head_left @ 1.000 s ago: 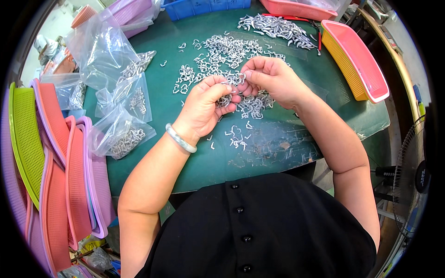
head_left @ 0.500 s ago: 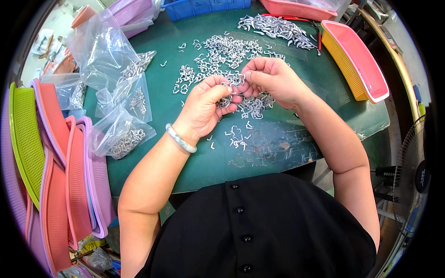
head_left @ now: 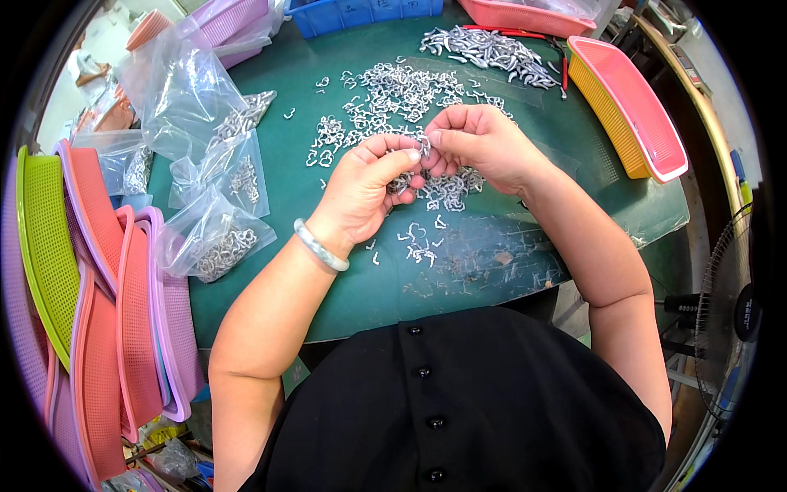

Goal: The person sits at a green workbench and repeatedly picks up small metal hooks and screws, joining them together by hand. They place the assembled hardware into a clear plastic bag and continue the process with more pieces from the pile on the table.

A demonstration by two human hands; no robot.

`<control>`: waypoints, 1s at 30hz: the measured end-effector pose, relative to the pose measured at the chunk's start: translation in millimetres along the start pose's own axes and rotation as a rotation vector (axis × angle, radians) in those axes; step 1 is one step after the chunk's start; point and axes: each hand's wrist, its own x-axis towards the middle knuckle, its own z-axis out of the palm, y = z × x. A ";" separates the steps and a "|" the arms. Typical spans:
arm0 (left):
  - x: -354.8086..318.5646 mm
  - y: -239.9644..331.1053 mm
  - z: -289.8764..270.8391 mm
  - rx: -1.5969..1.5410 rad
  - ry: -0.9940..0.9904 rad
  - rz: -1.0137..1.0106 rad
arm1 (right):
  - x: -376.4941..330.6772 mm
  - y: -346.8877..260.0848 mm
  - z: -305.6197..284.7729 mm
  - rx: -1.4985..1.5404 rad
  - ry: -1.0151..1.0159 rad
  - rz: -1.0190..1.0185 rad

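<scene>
My left hand [head_left: 361, 184], with a pale bangle [head_left: 320, 246] at the wrist, curls around several small silvery metal links [head_left: 400, 183]. Its thumb and forefinger meet my right hand [head_left: 490, 148] over the table. Between the fingertips of both hands is a small silvery link [head_left: 425, 144], pinched by the right thumb and forefinger; its exact shape is partly hidden. Beyond the hands spreads a heap of similar curved links [head_left: 402, 88]. Another pile of links [head_left: 452, 190] lies just beneath the right hand, and loose links [head_left: 419, 246] are scattered nearer to me.
Clear plastic bags of metal parts [head_left: 221, 246] lie at left beside stacked colored baskets [head_left: 98, 328]. Far right hold a heap of grey, claw-shaped pieces [head_left: 492, 56], red-handled pliers [head_left: 564, 70] and a pink-and-yellow basket [head_left: 631, 107]. A blue bin [head_left: 365, 15] stands at the back.
My left thumb has straightened and moved toward the right fingertips. The link between the fingertips is now more exposed. Both forearms stay nearly where they were.
</scene>
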 end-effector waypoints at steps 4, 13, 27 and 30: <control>1.5 -1.8 -3.0 0.012 -0.010 -0.001 | 0.7 1.3 -0.7 0.013 -0.016 0.009; 0.9 -1.2 -1.4 -0.013 0.033 -0.020 | -1.0 -0.9 -0.9 0.024 -0.032 0.027; -0.6 -0.7 1.4 0.019 0.052 -0.008 | 0.6 0.8 -2.6 0.046 -0.055 0.041; 0.1 -0.9 0.5 0.016 0.043 -0.012 | 1.1 1.7 -3.4 0.047 -0.042 0.051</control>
